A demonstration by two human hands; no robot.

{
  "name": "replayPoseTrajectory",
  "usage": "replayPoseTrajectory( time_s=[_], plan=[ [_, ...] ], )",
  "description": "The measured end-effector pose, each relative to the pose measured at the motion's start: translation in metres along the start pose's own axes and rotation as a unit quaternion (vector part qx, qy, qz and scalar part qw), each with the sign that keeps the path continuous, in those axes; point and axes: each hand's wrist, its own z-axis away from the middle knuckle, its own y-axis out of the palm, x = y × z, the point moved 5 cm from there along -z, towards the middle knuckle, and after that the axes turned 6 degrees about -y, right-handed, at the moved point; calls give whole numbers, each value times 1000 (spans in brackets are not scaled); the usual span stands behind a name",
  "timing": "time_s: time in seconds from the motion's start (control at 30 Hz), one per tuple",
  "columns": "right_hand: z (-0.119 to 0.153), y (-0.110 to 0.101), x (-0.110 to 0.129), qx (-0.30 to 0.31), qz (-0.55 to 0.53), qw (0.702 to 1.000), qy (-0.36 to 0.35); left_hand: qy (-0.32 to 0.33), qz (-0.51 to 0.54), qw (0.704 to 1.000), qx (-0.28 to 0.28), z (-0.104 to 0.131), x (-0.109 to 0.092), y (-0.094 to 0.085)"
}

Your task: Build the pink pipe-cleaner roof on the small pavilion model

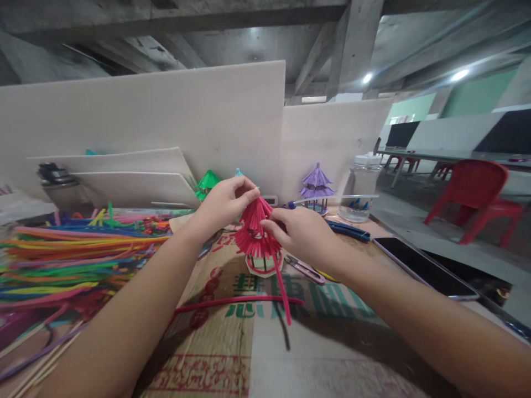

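Note:
A small red model pagoda (pixel 258 243) with two tiers of fringed roof stands upright on the cardboard in front of me. At its peak, the thumb and fingers of my left hand (pixel 227 200) are closed on the roof top. My right hand (pixel 299 231) pinches at the right side of the upper roof. A red pipe cleaner (pixel 282 293) slants down from below my right fingers, past the lower roof; its upper end is hidden. Another red pipe cleaner (pixel 236 300) lies across the cardboard. Thread snips (pixel 306 271) lie just right of the pagoda's base.
Many coloured pipe cleaners (pixel 83 254) lie at left. Behind stand a green pagoda (pixel 208 183), a purple pagoda (pixel 317 182) and a clear bottle (pixel 360 190). Blue-handled pliers (pixel 348 230) and a phone (pixel 425 266) lie at right. White boards (pixel 166 119) stand behind.

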Motion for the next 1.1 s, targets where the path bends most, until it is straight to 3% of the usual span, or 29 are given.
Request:
replayPoseTrajectory(
  time_s=[0.17,0.3,0.57,1.1],
  plan=[
    [-3,-7,-5,41,-65,997,18,-14,34,998,-48,-6,16,-12],
    [-1,-3,-2,34,-67,997,17,-16,57,996,-64,-9,24,-15],
    [4,12,5,-11,98,995,-33,-17,62,997,-44,-6,19,-11],
    [3,30,3,2,88,995,-51,-7,24,999,22,-5,19,4]
  ],
)
